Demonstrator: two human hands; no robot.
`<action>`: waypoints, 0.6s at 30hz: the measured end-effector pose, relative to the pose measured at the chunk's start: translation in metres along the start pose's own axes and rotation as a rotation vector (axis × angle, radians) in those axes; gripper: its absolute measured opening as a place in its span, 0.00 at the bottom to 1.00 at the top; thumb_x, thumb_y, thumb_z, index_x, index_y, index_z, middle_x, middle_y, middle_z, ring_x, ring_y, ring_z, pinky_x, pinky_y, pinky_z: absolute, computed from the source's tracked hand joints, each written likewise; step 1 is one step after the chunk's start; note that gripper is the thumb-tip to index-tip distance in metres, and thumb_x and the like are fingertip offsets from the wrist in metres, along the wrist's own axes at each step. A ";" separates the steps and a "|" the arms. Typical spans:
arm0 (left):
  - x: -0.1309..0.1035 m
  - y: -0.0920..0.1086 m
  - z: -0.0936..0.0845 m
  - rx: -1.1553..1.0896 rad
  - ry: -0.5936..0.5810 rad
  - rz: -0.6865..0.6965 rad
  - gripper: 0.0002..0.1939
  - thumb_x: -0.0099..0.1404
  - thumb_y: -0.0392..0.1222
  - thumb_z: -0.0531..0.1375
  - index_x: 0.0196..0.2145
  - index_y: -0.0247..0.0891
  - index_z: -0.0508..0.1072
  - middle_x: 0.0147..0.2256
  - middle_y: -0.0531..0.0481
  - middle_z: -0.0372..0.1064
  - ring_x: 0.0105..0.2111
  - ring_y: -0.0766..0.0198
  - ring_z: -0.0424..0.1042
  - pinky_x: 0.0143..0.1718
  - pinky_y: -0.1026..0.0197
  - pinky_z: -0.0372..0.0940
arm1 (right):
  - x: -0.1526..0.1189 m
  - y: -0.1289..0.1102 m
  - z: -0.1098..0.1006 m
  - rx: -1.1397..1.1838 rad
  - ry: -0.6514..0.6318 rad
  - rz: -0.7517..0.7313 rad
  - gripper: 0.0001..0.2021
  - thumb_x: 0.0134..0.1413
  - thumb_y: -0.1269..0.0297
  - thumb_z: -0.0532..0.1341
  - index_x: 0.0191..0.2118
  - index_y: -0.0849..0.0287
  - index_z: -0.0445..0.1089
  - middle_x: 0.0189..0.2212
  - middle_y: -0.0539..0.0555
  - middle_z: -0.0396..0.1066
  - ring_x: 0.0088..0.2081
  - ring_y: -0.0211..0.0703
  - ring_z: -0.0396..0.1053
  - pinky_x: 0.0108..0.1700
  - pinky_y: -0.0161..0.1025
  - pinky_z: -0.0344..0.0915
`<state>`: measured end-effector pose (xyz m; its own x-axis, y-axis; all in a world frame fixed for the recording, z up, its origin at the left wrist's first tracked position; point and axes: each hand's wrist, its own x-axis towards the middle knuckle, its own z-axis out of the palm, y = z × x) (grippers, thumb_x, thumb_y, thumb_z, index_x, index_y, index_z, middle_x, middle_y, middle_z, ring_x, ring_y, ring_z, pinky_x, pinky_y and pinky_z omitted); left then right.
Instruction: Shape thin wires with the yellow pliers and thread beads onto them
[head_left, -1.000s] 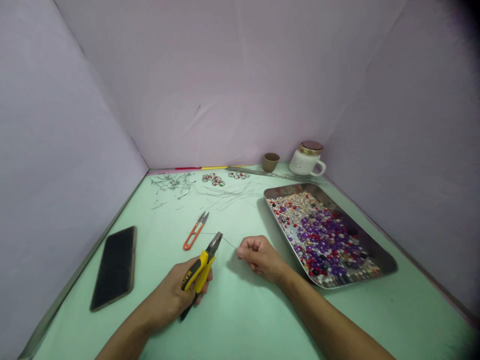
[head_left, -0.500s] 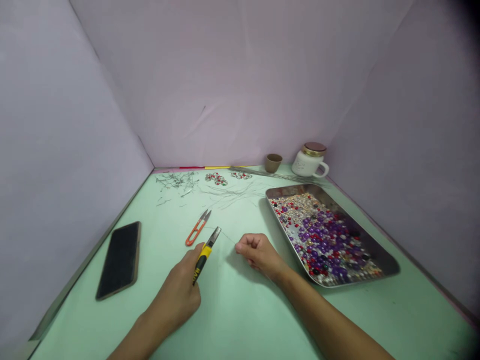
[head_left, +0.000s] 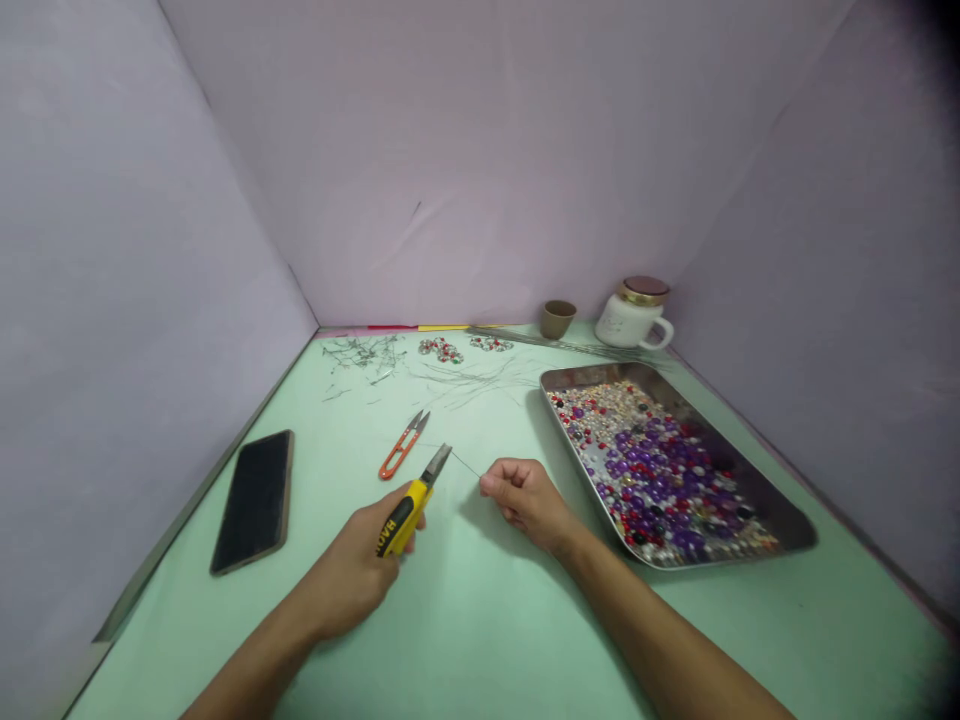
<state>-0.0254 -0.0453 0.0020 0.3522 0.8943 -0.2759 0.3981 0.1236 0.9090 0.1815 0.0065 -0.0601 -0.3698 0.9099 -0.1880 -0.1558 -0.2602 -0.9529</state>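
Note:
My left hand (head_left: 361, 565) is wrapped round the yellow-and-black handles of a pair of pliers (head_left: 411, 512), whose metal jaws point up and away from me. A thin wire (head_left: 466, 465) runs from the jaw tips to my right hand (head_left: 525, 502), which pinches its end between thumb and forefinger. Whether the jaws are closed on the wire is too small to tell. Just beyond the pliers lie orange thread snips (head_left: 403, 447), blades pointing away. Right of my right hand stands a metal tray (head_left: 592, 372) holding purple, red and pearly beads (head_left: 660, 470).
A phone (head_left: 253, 502) lies at the left. Along the back are wire scraps (head_left: 364, 355), two beaded wire pieces (head_left: 441, 350) (head_left: 491, 343), loose wires (head_left: 472, 378), a brown cup (head_left: 558, 320) and a lidded white mug (head_left: 630, 318). Pale walls enclose the green tabletop.
The pliers have turned in my left hand, showing more of the yellow handle, and their jaws now meet the line of the wire. My right hand keeps its pinch. The whole view has shifted slightly.

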 end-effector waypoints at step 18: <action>-0.002 -0.002 0.003 -0.554 -0.299 -0.016 0.19 0.46 0.34 0.56 0.39 0.37 0.65 0.30 0.49 0.62 0.25 0.65 0.63 0.24 0.61 0.61 | 0.000 -0.003 0.001 -0.010 -0.005 -0.016 0.16 0.38 0.53 0.63 0.21 0.62 0.63 0.10 0.42 0.53 0.13 0.27 0.48 0.15 0.29 0.42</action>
<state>-0.0249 -0.0483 -0.0005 0.6032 0.7417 -0.2932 -0.0643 0.4117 0.9091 0.1811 0.0066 -0.0565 -0.3717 0.9123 -0.1718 -0.1524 -0.2425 -0.9581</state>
